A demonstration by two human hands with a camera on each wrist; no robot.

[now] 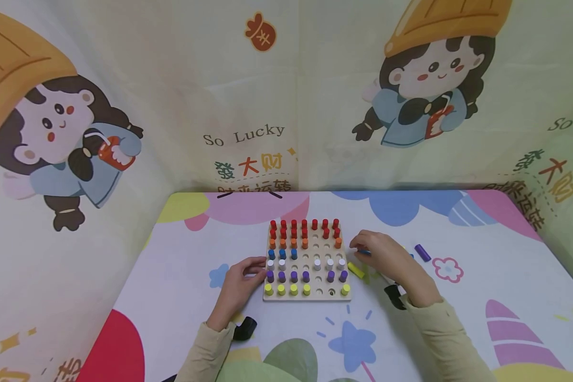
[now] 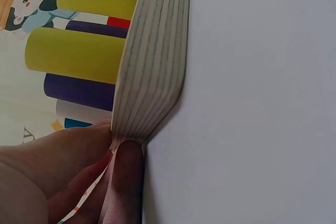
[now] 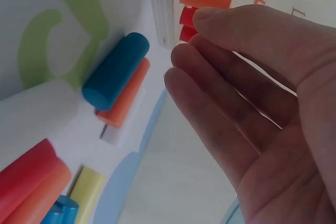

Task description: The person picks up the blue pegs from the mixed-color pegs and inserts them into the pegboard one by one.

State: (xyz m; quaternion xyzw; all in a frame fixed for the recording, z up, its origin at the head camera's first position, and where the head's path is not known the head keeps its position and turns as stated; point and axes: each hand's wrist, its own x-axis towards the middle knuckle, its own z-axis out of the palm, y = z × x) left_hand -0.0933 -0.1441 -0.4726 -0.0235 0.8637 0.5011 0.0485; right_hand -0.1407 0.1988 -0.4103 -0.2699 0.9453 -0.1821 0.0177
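Observation:
A wooden pegboard stands in the middle of the table with rows of red, orange, blue, white, purple and yellow pegs; several holes toward its right hold none. My left hand grips the board's left edge, thumb and finger meeting at its layered side in the left wrist view. Just right of the board, my right hand hovers with fingers loosely bent and nothing between them. In the right wrist view, a blue peg and an orange peg lie beside its fingertips.
Loose pegs lie right of the board, among them a yellow one and a purple one. Close to the right wrist camera are red and yellow pegs. A printed cloth wall rises behind the table.

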